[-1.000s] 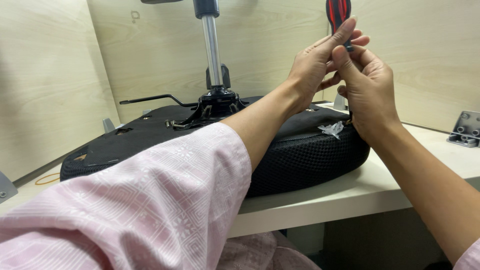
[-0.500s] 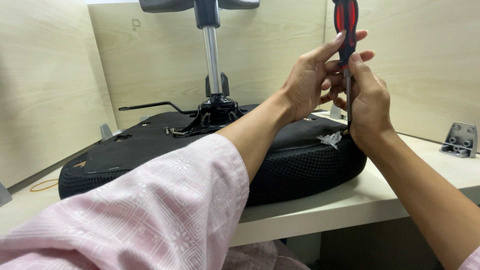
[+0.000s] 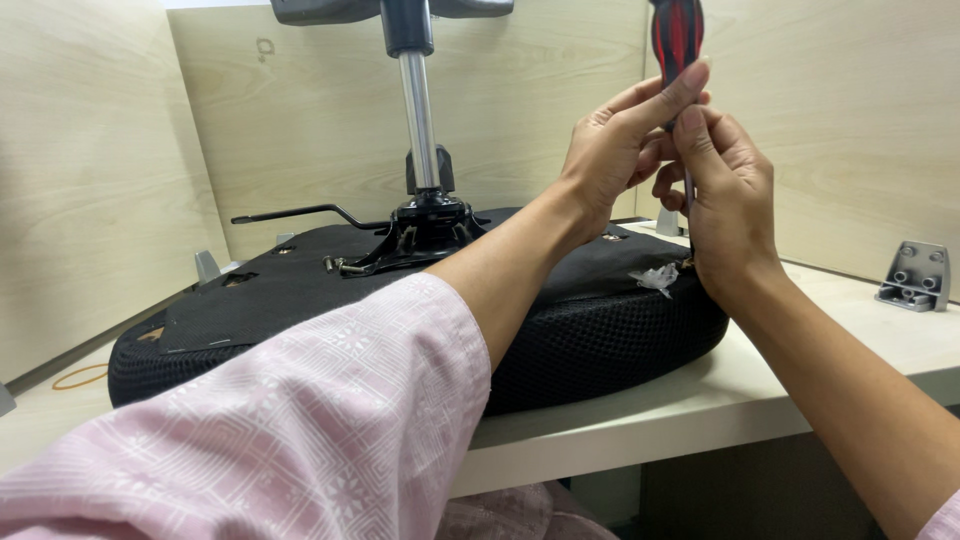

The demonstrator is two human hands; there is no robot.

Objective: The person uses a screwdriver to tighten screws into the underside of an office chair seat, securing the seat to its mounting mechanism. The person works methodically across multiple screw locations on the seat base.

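Note:
An upturned black mesh office chair seat (image 3: pixel 600 340) lies on the light wooden desk (image 3: pixel 860 350), its metal gas-lift column (image 3: pixel 420 120) standing up from the middle. A red and black screwdriver (image 3: pixel 677 40) stands upright over the seat's right rim. My left hand (image 3: pixel 620 150) grips its handle from the left, fingers pointing up along it. My right hand (image 3: pixel 730 200) wraps the shaft lower down, from the right. The tip is hidden behind my right hand. A scrap of clear plastic (image 3: pixel 657 278) lies on the seat beside it.
A black adjustment lever (image 3: pixel 300 213) sticks out left of the column. A grey metal bracket (image 3: pixel 915 275) rests on the desk at far right. A rubber band (image 3: pixel 78 377) lies at the left edge. Wooden partition walls close in the back and both sides.
Both hands with the screwdriver have stayed together at the seat's right rim and sunk slightly in the frame; more of the red handle shows above my fingers.

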